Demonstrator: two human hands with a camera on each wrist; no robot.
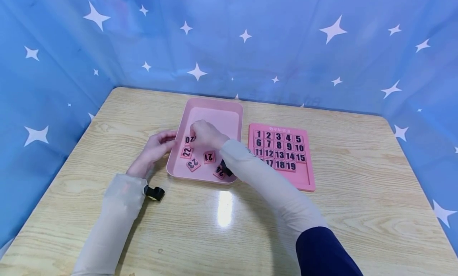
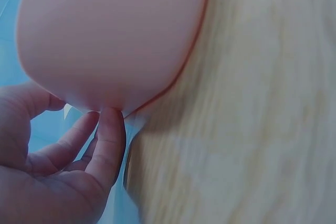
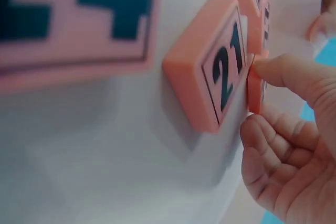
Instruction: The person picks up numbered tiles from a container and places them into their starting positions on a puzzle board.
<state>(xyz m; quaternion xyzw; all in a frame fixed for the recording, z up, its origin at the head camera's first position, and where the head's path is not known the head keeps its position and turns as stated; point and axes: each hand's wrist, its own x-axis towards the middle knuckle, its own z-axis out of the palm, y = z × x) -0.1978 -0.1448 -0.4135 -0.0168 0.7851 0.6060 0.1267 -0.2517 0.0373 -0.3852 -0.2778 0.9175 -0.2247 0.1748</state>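
Near the tabletop's far edge, the right hand point(image 1: 204, 135) pinches tile 20 point(image 1: 190, 139) in the tray point(image 1: 214, 109), light, stiff, best held by its edges, while the left hand's point(image 1: 155, 146) relaxed fingers steady the rim.

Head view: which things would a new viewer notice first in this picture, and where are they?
First, the pink number board at centre right of the table, with tiles 1 to 19 in rows. Left of it, the pink tray holds loose tiles; the right hand pinches tile 20 there, while the left hand touches the tray's left rim.
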